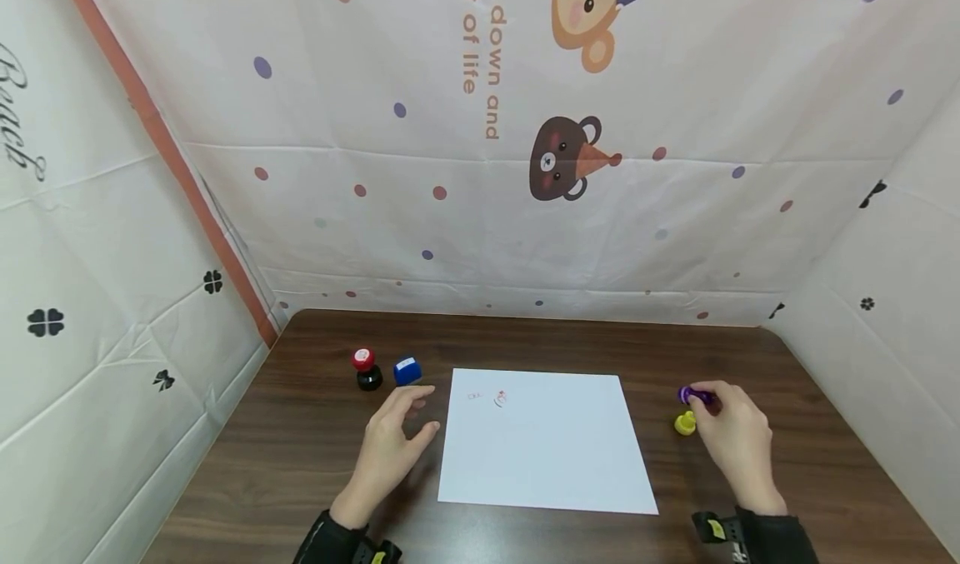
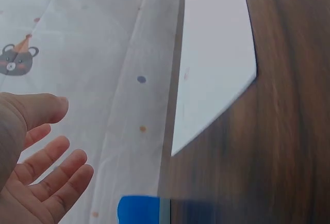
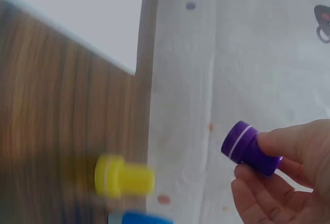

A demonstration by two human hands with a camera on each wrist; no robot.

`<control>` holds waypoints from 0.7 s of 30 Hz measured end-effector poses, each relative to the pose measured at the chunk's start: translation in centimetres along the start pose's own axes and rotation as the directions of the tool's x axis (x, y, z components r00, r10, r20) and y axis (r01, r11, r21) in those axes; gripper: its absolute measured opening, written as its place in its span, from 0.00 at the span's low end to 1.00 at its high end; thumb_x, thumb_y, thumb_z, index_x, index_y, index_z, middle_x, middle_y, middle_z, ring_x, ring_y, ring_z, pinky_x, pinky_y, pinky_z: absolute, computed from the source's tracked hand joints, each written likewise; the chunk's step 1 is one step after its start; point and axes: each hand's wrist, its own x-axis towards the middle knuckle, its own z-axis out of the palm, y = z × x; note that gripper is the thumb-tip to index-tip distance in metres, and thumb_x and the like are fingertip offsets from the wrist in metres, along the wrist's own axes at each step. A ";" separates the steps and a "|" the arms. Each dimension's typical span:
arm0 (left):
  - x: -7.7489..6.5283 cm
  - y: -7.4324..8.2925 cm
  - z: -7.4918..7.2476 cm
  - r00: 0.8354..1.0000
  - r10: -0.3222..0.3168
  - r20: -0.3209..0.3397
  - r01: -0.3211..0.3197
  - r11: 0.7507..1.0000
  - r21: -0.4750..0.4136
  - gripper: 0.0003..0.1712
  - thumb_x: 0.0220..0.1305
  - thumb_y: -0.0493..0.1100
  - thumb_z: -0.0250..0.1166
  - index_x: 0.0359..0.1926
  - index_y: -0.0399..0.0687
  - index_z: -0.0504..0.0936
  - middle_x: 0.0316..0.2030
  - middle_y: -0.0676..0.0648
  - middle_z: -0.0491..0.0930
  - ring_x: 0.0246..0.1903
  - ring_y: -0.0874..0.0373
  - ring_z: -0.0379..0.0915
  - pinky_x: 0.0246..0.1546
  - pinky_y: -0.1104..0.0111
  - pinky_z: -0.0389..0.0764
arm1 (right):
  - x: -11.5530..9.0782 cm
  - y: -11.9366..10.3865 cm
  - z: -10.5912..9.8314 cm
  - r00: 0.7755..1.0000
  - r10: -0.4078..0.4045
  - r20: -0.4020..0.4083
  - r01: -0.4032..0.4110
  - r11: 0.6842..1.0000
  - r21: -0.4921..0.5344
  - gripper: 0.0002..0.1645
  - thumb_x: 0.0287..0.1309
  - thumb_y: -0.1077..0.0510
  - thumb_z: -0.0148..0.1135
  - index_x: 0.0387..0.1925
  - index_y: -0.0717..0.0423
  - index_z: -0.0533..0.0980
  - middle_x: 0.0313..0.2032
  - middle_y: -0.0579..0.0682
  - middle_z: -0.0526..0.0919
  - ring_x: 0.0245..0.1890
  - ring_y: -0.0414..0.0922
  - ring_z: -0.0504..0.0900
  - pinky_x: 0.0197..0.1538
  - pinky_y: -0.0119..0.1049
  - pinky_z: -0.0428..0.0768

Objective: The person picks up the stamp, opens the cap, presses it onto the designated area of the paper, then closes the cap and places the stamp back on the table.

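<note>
My right hand [image 1: 735,439] pinches a purple toy stamp [image 3: 252,149] between thumb and fingers, above the table at the right. Below it stands a yellow stamp [image 1: 685,423], apart from the hand. My left hand [image 1: 393,447] has its fingers loosely spread, with nothing in them, just left of a white sheet of paper [image 1: 547,456]. Near its fingertips is a blue stamp [image 1: 407,371] with a pale face. Beside that stands a red and black stamp [image 1: 366,370]. Small marks [image 1: 498,399], one a red face-like print, show at the sheet's upper left.
The dark wooden table [image 1: 570,539] is bounded at the back by a printed white cloth [image 1: 480,231]. More cloth hangs along the left side [image 1: 112,364] and the right side [image 1: 885,356]. A blue edge shows at the bottom of both wrist views.
</note>
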 end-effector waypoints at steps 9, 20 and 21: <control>0.6 1.7 1.7 1.000 0.012 0.000 -0.012 0.998 -0.058 0.27 0.47 0.35 0.72 0.50 0.51 0.76 0.44 0.51 0.77 0.40 0.58 0.77 0.40 0.68 0.81 | 0.8 -4.9 2.1 0.998 -0.017 -0.055 0.028 0.980 0.195 0.10 0.46 0.70 0.66 0.35 0.64 0.78 0.32 0.60 0.81 0.27 0.52 0.80 0.29 0.10 0.68; 1.2 3.1 4.5 1.000 0.025 0.000 -0.024 0.982 -0.189 0.24 0.48 0.36 0.72 0.48 0.50 0.77 0.43 0.52 0.78 0.38 0.62 0.78 0.39 0.68 0.82 | 0.1 -8.3 4.5 0.976 0.113 0.188 -0.184 0.889 0.419 0.10 0.54 0.59 0.64 0.39 0.56 0.78 0.36 0.55 0.82 0.30 0.41 0.76 0.32 0.19 0.76; 1.2 3.3 4.7 1.000 0.024 0.003 -0.023 0.979 -0.200 0.23 0.48 0.36 0.72 0.48 0.50 0.77 0.43 0.52 0.78 0.39 0.61 0.78 0.39 0.69 0.82 | 0.1 -8.6 4.5 0.966 0.118 0.229 -0.209 0.879 0.428 0.10 0.55 0.59 0.63 0.40 0.56 0.78 0.36 0.54 0.82 0.31 0.42 0.76 0.32 0.20 0.77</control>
